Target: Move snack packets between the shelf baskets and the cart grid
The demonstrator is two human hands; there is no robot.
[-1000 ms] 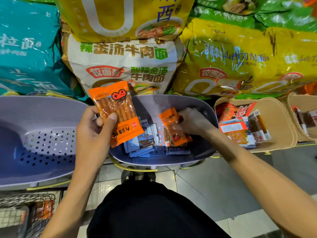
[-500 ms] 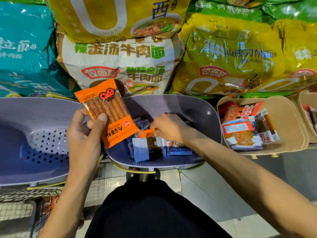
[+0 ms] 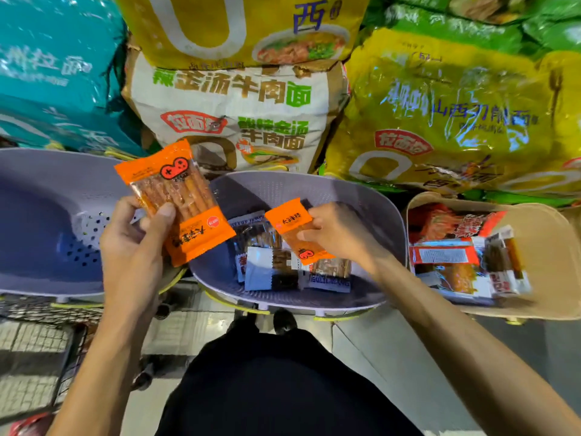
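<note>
Holding two orange packets, one per hand: left hand (image 3: 132, 243) grips orange packet (image 3: 176, 196), right hand (image 3: 339, 237) another (image 3: 295, 231).

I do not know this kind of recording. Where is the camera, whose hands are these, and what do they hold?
There is no machine here. A person works with two bare hands, and one wide camera worn on the head looks forward and down at them.

The left hand grips a long orange packet with a clear window that shows sticks. The right hand pinches a smaller orange packet above the middle lilac plastic basket, which holds more small packets.

To the left is another lilac perforated basket. To the right, a beige basket holds red and orange packets. Large noodle bags are stacked behind. The wire cart grid shows at the lower left.
</note>
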